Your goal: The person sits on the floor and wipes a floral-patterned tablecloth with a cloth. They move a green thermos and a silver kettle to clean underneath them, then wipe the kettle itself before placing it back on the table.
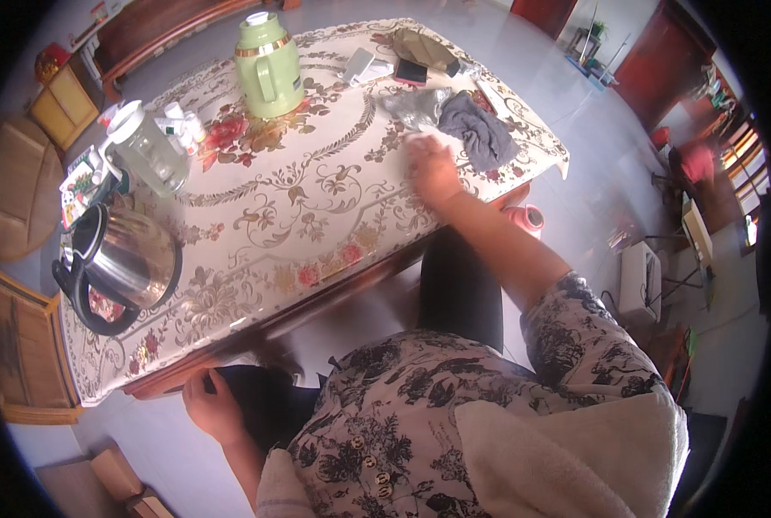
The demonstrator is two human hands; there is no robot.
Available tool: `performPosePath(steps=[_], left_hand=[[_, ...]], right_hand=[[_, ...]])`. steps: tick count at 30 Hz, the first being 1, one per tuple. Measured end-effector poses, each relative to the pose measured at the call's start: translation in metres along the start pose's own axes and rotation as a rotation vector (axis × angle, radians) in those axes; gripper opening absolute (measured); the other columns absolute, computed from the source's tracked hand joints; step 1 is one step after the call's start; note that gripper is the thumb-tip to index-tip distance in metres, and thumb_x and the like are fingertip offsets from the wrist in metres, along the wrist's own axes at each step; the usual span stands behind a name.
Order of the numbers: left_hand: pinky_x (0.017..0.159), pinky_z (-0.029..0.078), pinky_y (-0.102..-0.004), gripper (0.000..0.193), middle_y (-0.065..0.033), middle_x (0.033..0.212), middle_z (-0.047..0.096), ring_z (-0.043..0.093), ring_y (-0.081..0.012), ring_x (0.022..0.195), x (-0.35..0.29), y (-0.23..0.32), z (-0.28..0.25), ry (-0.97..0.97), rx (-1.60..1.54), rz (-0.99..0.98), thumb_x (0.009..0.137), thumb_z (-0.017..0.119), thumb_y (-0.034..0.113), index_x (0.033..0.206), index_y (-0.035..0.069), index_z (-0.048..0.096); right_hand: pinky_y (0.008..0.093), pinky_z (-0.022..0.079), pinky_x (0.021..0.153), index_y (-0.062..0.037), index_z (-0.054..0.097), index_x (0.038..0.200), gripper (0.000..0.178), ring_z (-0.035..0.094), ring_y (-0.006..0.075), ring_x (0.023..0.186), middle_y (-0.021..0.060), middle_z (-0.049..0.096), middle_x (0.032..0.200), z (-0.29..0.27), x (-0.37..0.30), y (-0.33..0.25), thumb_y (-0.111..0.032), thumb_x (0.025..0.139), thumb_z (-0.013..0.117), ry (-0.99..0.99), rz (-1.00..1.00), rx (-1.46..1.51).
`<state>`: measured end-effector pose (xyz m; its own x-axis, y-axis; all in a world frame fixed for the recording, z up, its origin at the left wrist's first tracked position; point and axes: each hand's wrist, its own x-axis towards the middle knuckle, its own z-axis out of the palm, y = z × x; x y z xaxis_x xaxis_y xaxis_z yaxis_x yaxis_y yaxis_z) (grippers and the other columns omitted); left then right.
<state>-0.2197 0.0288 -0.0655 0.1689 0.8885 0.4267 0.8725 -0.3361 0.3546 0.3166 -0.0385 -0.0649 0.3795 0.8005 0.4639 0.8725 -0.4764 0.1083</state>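
Note:
My right hand (433, 171) is over the right part of the tablecloth (307, 207), smeared by motion. A whitish thing (437, 135) shows just past its fingers, and I cannot tell whether the hand holds it. Close by lie a crumpled grey cloth (480, 134) and a silvery plastic bag (415, 105). Below the table's near edge, at the left, my left hand (212, 406) rests by my knee. Its fingers are curled in, and nothing shows in them.
On the left of the table stand a steel kettle (139, 259), a glass jug (148, 151) and a green thermos flask (269, 69). A dark phone (411, 72) and a brown bag (426, 50) lie at the far right. A wooden chair (22, 345) stands at the left.

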Motion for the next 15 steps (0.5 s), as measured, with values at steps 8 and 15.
performPosePath(steps=[8,15], left_hand=[[0.077,0.049,-0.0450,0.015,-0.0145,0.089,0.067,0.062,-0.0356,0.085,0.007,0.004,0.018,0.015,-0.040,0.092,0.084,0.066,0.017,0.091,0.004,0.069],[0.082,0.049,-0.0441,0.012,-0.0170,0.093,0.066,0.062,-0.0367,0.089,0.011,0.021,0.021,-0.014,-0.100,0.104,0.084,0.064,0.013,0.088,0.002,0.067]], right_hand=[[0.0443,0.037,0.104,-0.0003,0.058,0.117,0.030,0.050,0.0344,0.119,0.0189,0.055,0.123,-0.062,-0.046,-0.345,-0.008,0.089,0.049,-0.222,-0.495,1.142],[0.0442,0.036,0.108,-0.0008,0.058,0.117,0.029,0.048,0.0320,0.123,0.0166,0.055,0.124,-0.069,-0.065,-0.278,-0.009,0.090,0.048,-0.028,-0.539,1.159]])
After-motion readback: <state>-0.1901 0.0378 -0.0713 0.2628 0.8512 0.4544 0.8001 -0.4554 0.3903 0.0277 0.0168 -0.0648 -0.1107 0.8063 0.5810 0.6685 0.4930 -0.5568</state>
